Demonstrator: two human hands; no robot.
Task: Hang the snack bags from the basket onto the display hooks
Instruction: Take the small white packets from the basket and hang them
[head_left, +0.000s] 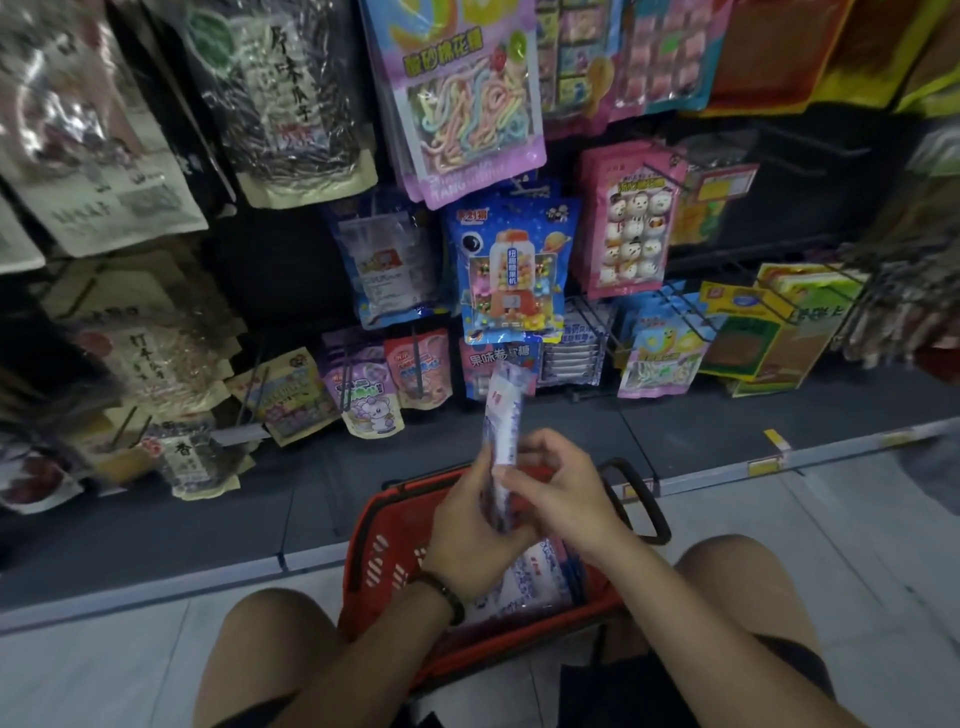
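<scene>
Ideally, with left hand (467, 525) and right hand (561, 493) both curled round the snack bag (501, 431) edge-on over the basket (363, 545), square its top to the display hook (594, 321) before pushing.

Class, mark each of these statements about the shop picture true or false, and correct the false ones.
1. Both the left hand and the right hand hold one purple-and-white snack bag above the basket. True.
2. The basket is blue. False: it is red, with a black handle.
3. The basket holds nothing. False: more bags lie inside it.
4. A dark bracelet sits on the left wrist. True.
5. The held snack bag already hangs on a display hook. False: it is in the fingers of both hands, in front of the display and not on any hook.
</scene>
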